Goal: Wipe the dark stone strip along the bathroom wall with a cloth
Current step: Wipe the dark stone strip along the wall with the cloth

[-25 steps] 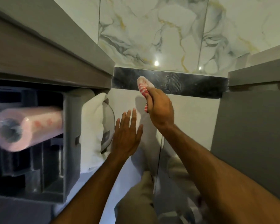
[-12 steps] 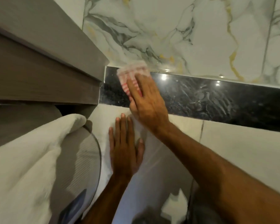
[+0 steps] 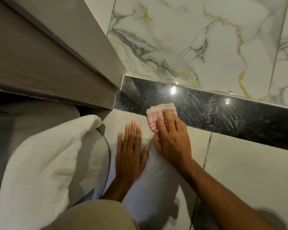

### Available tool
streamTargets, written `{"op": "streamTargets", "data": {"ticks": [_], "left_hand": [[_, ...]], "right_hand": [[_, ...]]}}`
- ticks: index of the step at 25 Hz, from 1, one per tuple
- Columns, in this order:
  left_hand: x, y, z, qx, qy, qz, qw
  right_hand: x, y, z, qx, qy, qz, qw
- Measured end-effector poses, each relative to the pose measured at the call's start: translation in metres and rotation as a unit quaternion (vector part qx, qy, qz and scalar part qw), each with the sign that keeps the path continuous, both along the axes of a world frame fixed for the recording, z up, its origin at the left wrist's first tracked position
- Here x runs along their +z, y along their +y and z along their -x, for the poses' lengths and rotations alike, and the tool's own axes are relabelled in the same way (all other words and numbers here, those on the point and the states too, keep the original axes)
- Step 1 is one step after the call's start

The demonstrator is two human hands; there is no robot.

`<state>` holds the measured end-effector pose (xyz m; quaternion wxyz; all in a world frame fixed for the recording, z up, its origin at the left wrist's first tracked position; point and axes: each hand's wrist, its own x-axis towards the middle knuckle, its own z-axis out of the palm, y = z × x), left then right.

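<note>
A glossy dark stone strip (image 3: 223,113) runs across the wall from the grey cabinet to the right edge, below the marble tiles. My right hand (image 3: 171,136) presses a folded red-and-white checked cloth (image 3: 158,113) flat against the strip's lower edge near its left end. Part of the cloth is hidden under my fingers. My left hand (image 3: 130,151) lies flat on the plain beige tile below the strip, fingers apart, holding nothing.
A grey wood cabinet (image 3: 48,63) juts out at the left and meets the strip's left end. A white towel (image 3: 40,163) drapes over a ribbed grey round thing (image 3: 93,160) at lower left. My knee in beige cloth (image 3: 93,214) shows at the bottom.
My right hand has slid the cloth down and right from the strip's top left corner to its lower edge. My left hand stays flat on the tile. The view has drawn closer.
</note>
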<state>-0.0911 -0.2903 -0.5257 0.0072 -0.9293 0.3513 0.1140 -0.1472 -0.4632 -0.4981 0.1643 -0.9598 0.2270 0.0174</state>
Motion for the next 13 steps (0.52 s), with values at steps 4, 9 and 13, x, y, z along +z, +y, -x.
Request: {"op": "streamTargets", "data": {"ticks": [4, 9, 13], "left_hand": [[-0.014, 0.006, 0.001, 0.022, -0.010, 0.036, 0.999], [-0.016, 0.009, 0.003, 0.023, -0.017, 0.061, 0.998], [-0.013, 0.009, 0.000, 0.017, -0.007, 0.061, 0.998]], "right_hand": [[-0.009, -0.015, -0.106, 0.004, -0.036, -0.026, 0.999], [-0.017, 0.009, -0.056, 0.109, -0.024, 0.010, 0.994], [-0.012, -0.002, -0.029, 0.031, 0.012, -0.006, 0.999]]}}
